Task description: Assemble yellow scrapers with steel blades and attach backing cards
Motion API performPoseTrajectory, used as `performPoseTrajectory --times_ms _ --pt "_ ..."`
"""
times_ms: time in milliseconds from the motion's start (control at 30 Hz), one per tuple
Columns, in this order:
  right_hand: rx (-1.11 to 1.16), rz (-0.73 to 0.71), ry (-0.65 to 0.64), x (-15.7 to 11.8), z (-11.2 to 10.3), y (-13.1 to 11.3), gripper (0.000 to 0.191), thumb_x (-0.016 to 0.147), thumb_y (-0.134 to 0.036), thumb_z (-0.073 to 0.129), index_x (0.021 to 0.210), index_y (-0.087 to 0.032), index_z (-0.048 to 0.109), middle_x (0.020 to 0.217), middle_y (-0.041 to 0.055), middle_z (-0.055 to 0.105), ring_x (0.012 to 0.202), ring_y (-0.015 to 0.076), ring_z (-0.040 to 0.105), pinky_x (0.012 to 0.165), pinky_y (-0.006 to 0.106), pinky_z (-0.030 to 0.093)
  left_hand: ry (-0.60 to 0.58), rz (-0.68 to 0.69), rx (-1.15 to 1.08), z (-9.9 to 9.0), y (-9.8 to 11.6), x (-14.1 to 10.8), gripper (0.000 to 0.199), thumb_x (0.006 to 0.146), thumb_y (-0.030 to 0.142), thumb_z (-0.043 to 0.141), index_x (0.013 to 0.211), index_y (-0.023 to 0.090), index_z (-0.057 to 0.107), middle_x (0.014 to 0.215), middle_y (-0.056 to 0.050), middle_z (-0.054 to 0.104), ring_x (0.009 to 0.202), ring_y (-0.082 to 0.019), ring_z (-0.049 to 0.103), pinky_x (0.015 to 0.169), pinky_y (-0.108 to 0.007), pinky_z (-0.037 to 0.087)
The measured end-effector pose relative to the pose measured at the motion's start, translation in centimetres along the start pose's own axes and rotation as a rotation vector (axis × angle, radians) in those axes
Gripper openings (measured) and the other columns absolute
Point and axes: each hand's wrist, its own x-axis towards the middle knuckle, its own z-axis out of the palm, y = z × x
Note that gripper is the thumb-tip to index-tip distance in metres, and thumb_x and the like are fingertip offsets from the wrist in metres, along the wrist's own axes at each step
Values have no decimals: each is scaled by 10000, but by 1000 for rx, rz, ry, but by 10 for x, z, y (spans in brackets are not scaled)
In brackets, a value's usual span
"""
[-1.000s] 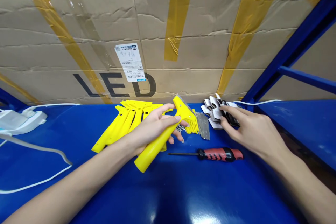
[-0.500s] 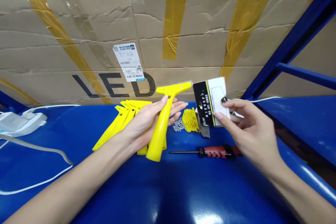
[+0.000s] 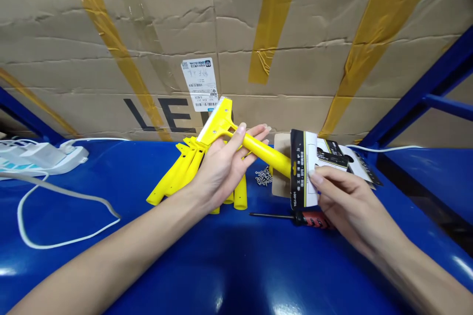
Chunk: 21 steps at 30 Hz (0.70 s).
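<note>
My left hand (image 3: 225, 170) is closed on a yellow scraper (image 3: 258, 149), whose wide head with a pale edge points up and left. The scraper's handle end meets a black and white printed card sleeve (image 3: 305, 170), pinched in my right hand (image 3: 342, 192). A brown inner side of the card shows behind the handle. Several yellow handles (image 3: 177, 174) lie beneath and beside my left hand. Small metal screws (image 3: 263, 176) form a pile between the hands. Below the card, a screwdriver (image 3: 314, 219) with a red and black grip is partly hidden by my right hand.
More printed cards (image 3: 360, 163) lie behind my right hand. A large taped cardboard box (image 3: 236, 24) stands at the back of the blue surface (image 3: 207, 266). At the left are a white power strip (image 3: 66, 161) and cables. Blue frame bars (image 3: 417, 88) rise at the right.
The scraper has turned, its head now up-left and its handle toward the right. The card has come against the handle end and opened. The view has shifted left.
</note>
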Motion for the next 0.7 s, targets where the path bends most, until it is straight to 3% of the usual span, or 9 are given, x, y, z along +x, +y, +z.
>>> performPoseTrajectory --times_ms 167,300,433,567,633,700 --pt "226 15 76 0 11 5 319 723 -334 857 775 -258 552 777 -33 698 668 140 650 644 276 566 -7 57 -3 1 -4 -5 32 987 157 559 989 170 529 1145 -93 717 1273 -223 615 1099 -361 491" --pt "175 28 67 0 5 5 474 690 -301 886 1049 -283 578 907 -6 757 777 183 712 682 303 595 -89 54 171 4 0 -10 242 924 172 651 1138 221 548 1051 -42 746 1198 -227 663 1006 -366 548" --pt "120 66 -76 -2 -2 -2 503 659 -298 901 1077 -233 629 947 30 774 789 196 730 731 319 614 -142 26 388 4 9 -13 406 847 240 761 1207 232 575 1011 -51 773 1080 -239 715 874 -307 591" --pt "111 118 -213 -5 0 -7 534 668 -299 893 1135 -241 641 1020 37 777 856 212 746 778 326 614 -211 -65 457 2 4 -14 481 834 286 779 1276 212 605 1011 -78 784 1035 -240 728 925 -349 574" --pt "114 134 -209 -5 2 -5 559 648 -281 905 1137 -243 639 965 22 777 807 197 742 725 296 610 -181 -45 495 0 -1 -14 496 820 282 794 1278 208 619 1048 -72 778 1025 -212 722 952 -331 557" --pt "132 120 -159 -4 1 -2 515 667 -289 895 1111 -245 638 902 4 773 732 170 726 682 275 602 -79 38 519 -2 -4 -11 472 801 280 811 1236 210 642 1117 -60 757 1025 -186 706 918 -286 560"
